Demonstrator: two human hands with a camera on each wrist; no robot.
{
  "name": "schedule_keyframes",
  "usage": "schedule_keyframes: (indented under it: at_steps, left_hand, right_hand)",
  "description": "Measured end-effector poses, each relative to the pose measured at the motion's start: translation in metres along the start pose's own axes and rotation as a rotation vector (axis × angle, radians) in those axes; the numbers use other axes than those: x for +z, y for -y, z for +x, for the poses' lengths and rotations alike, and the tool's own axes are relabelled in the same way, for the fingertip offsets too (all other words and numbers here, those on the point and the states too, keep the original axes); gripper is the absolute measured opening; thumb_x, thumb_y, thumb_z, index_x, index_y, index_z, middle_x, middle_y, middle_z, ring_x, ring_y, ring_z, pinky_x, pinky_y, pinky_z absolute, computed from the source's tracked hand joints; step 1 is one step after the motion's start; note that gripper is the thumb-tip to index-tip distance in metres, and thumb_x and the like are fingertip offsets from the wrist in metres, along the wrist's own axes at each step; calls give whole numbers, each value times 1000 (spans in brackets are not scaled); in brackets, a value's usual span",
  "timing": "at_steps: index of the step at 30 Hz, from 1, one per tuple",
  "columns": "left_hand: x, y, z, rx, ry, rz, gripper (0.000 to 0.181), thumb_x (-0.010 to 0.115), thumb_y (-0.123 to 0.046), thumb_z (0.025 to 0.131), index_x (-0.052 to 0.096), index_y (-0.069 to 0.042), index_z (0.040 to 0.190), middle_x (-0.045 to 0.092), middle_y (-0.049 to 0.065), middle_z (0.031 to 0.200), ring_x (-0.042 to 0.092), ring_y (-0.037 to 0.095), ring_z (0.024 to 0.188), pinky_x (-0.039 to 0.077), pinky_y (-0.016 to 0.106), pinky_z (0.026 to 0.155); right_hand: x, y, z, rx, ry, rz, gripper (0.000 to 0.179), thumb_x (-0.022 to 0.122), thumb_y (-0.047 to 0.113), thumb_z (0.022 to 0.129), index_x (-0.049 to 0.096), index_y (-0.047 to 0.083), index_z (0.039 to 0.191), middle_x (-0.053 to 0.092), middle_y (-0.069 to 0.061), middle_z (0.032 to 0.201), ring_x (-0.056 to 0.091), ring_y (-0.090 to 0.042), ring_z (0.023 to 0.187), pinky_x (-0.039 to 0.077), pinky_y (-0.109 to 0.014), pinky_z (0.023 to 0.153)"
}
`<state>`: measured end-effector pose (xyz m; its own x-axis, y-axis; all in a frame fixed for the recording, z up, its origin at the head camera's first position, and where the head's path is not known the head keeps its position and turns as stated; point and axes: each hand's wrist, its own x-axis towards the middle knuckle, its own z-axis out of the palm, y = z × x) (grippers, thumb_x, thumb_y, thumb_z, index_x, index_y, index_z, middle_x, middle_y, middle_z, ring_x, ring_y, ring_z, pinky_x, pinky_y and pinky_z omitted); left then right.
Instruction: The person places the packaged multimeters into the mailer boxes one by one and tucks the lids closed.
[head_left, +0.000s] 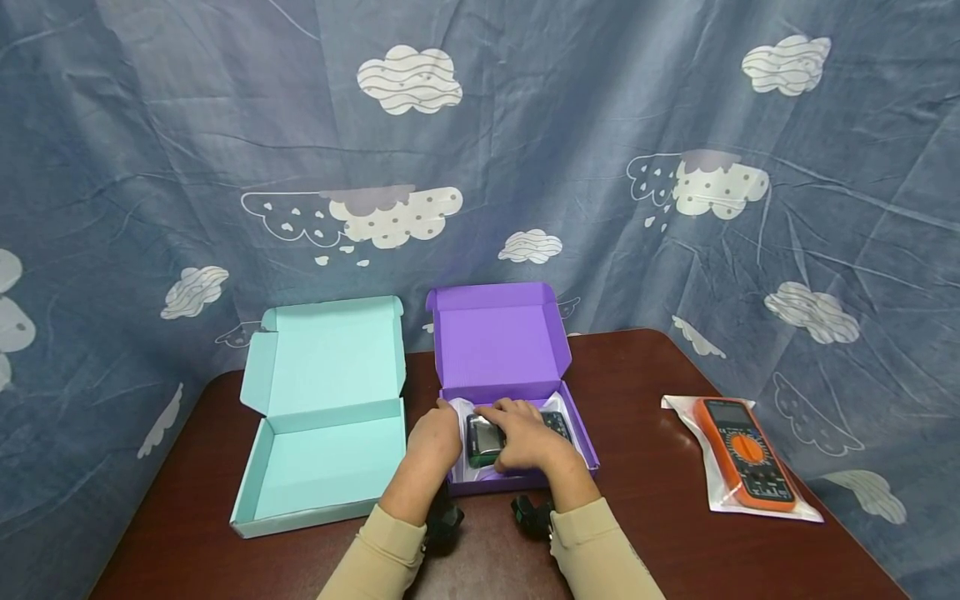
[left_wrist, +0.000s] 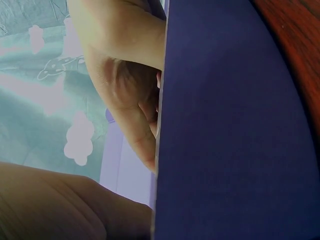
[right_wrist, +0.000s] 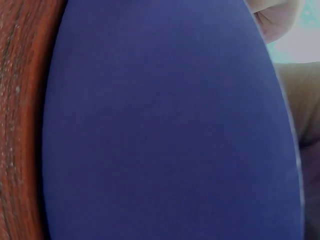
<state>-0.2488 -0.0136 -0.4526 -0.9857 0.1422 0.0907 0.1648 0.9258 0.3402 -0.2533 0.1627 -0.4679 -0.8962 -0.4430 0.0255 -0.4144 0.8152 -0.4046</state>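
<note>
A green and black multimeter (head_left: 483,440) lies sideways in a clear plastic bag (head_left: 463,479) inside the open purple box (head_left: 498,483). My right hand (head_left: 525,437) reaches over its middle, thumb on the near side and fingers across the far side, gripping it. Beside the meter's left end, my left hand (head_left: 433,437) is at the box's left wall with its fingertips hidden. In the left wrist view, the right hand (left_wrist: 125,90) reaches down behind the purple front wall (left_wrist: 235,125). That wall (right_wrist: 165,125) fills most of the right wrist view.
An open mint-green box (head_left: 322,475) stands left of the purple one, its lid (head_left: 337,354) raised. At the right lies an orange multimeter (head_left: 746,454) on a clear bag or inside it. The dark wooden table (head_left: 637,517) ends against a blue cloud-patterned curtain (head_left: 525,125).
</note>
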Motion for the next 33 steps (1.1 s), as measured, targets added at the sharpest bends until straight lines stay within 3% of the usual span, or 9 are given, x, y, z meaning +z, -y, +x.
schedule_keyframes:
  at_steps: [10,20,26,33]
  left_hand:
    - [0,1,-1,-6,15,10,57,68,-6,93,47,20,140,72,26,102,74,34,88,60,45,75]
    - [-3,0,-3,-21,21,-26,62,71,-13,92,47,20,139,70,28,105,72,37,88,59,47,76]
    - [-7,1,-5,-8,25,-50,63,72,-17,94,48,21,138,70,29,102,72,36,85,59,46,73]
    - [-9,2,-5,11,-6,-71,56,73,-18,94,55,21,130,71,27,96,72,35,79,59,45,69]
  right_hand:
    - [-3,5,-1,6,35,-41,94,84,9,63,52,13,151,52,-15,142,45,-34,137,8,-66,119]
    - [-4,8,-2,50,63,-70,95,81,7,67,46,13,155,47,-15,149,38,-39,141,7,-71,116]
    - [-6,11,-5,61,72,-55,95,79,6,67,44,12,156,43,-18,154,27,-46,147,5,-72,116]
    - [-10,11,-8,41,48,26,84,78,21,77,47,10,154,39,-20,157,21,-48,149,3,-73,115]
